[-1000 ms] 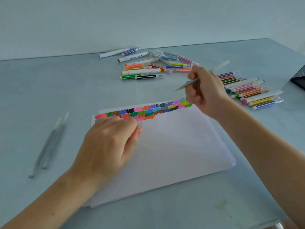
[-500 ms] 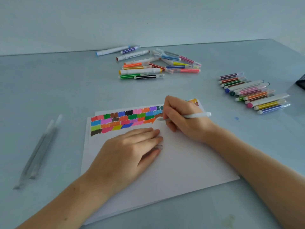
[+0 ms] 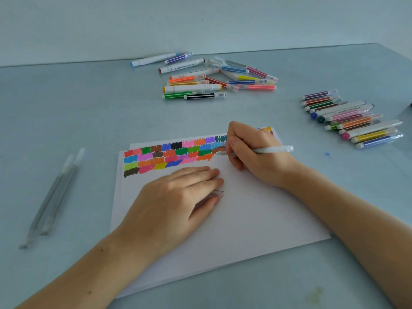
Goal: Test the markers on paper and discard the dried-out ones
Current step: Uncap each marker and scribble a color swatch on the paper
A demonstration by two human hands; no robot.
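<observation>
The right hand (image 3: pixel 256 152) grips a pale, translucent marker (image 3: pixel 267 150) in a writing hold, its tip touching the paper (image 3: pixel 245 219) at the right end of the rows of coloured test scribbles (image 3: pixel 169 156) near the paper's far edge. The left hand (image 3: pixel 176 204) lies flat on the paper with its fingers straight, pressing the sheet down; a clear cap (image 3: pixel 217 194) shows under its fingertips.

To judge the marker fairly, the tip probably needs several firm, short strokes on bare white paper just beside the last scribble, while the left hand stops the sheet from sliding. A pale ink may be hard to tell from no ink, so the mark should be made away from the existing colours.

The paper sits near the table's front edge. At the table's (image 3: pixel 66 108) left side lie two grey, translucent pens (image 3: pixel 53 197), side by side. Near the far edge is a loose pile of markers (image 3: pixel 211 79). Towards the right edge is a tidier row of markers (image 3: pixel 354 121). Which group holds rejects cannot be told. Nothing blocks the writing hand.
</observation>
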